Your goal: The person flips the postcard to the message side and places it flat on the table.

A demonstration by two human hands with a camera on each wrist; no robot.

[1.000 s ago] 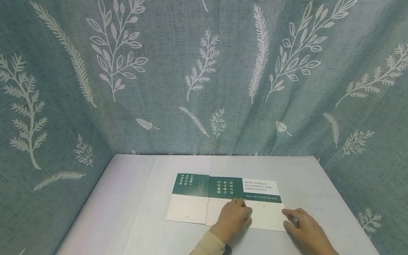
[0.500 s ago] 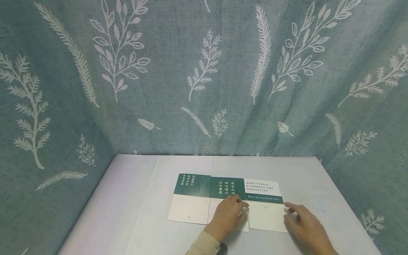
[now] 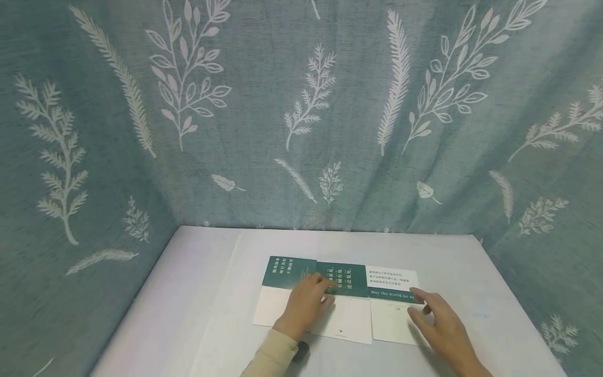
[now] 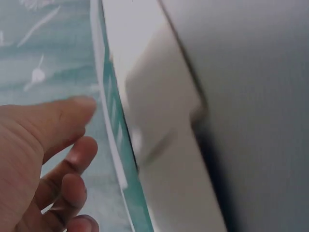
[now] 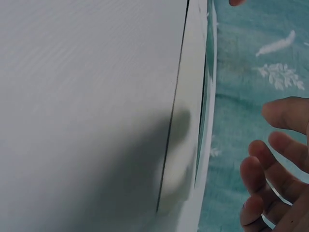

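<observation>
Two rows of cards lie edge to edge on the table. The upper row holds a green card [image 3: 298, 268] with white writing, a second green card [image 3: 357, 277], and a white card with a green band [image 3: 391, 277]. Below are a left white card [image 3: 269, 306], a middle white card [image 3: 350, 318] and a cream card [image 3: 391, 324]. My left hand [image 3: 303, 306] is over the join of the left and middle cards, fingers loosely bent, holding nothing. My right hand [image 3: 440, 322] is at the right end of the cards, thumb and fingers apart, also holding nothing. Contact cannot be told.
The white table [image 3: 212, 293] runs back to a green leaf-patterned curtain [image 3: 254, 131], which also hangs along both sides. A dark band [image 3: 300, 352] sits at my left wrist, below a beige sleeve [image 3: 273, 353].
My left hand has moved left, off the middle lower card's right edge, uncovering that card. My right hand has shifted slightly up and left, over the right cards' edge. The view has shifted slightly.
</observation>
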